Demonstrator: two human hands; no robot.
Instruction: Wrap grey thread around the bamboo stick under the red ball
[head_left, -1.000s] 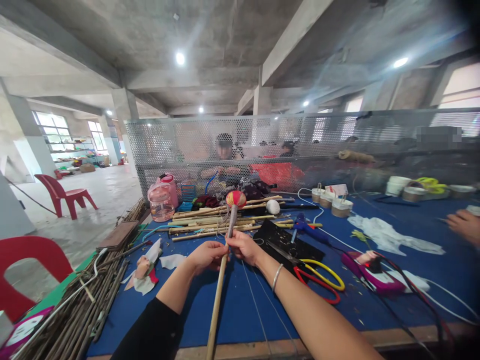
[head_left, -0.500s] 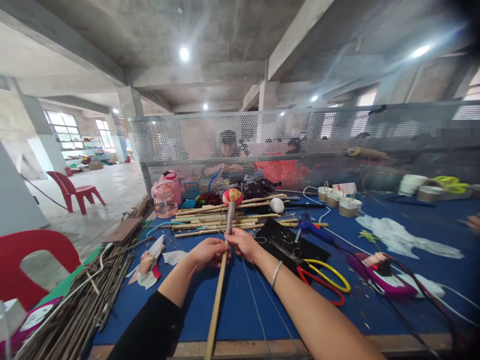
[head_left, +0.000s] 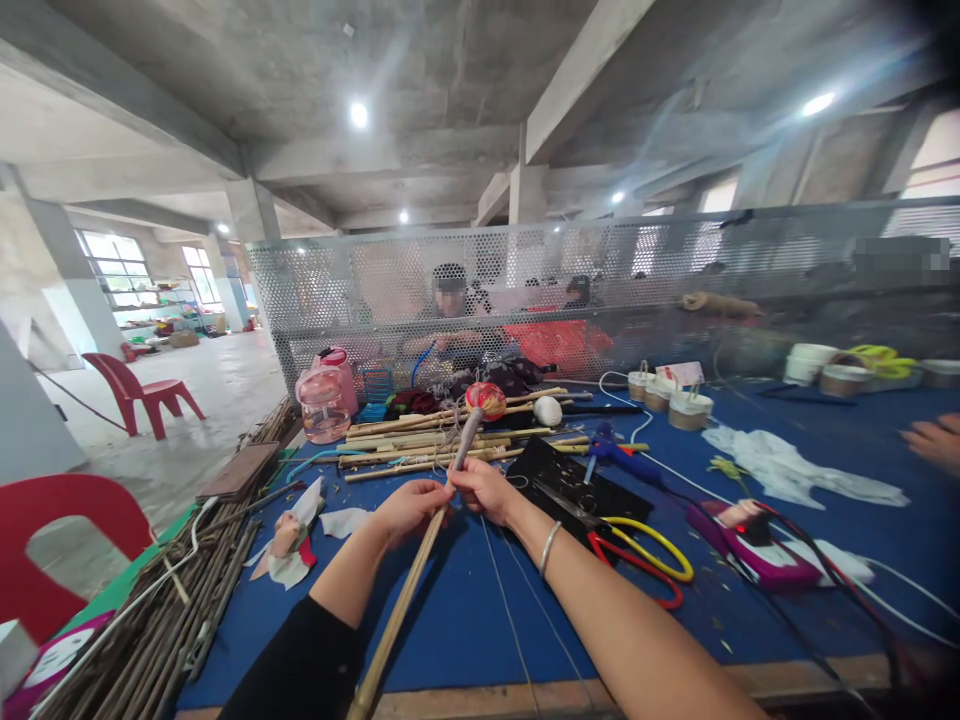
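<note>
The bamboo stick (head_left: pixel 409 590) has tilted since half a second ago, its near end swung left and its red padded ball (head_left: pixel 486 400) leaning right, with the left hand (head_left: pixel 411 508) and right hand (head_left: pixel 487 489) both pinched around it just below the thread-wrapped neck. Held over the blue table (head_left: pixel 465 620), a loosened grip could probably let the winding slacken. The loose thread (head_left: pixel 506 600) could snag on the scissors (head_left: pixel 637 550) just right, and the stick pile (head_left: pixel 442 440) lies beyond

- The blue-covered table (head_left: pixel 465 610) in front of you carries the work.
- The black tray (head_left: pixel 577 485) is your landmark.
- Bamboo sticks (head_left: pixel 420 440) lie left of it.
- Scissors (head_left: pixel 645 550) lie right of it, nearer you.
- White cloth (head_left: pixel 795 470) lies farther right.
</note>
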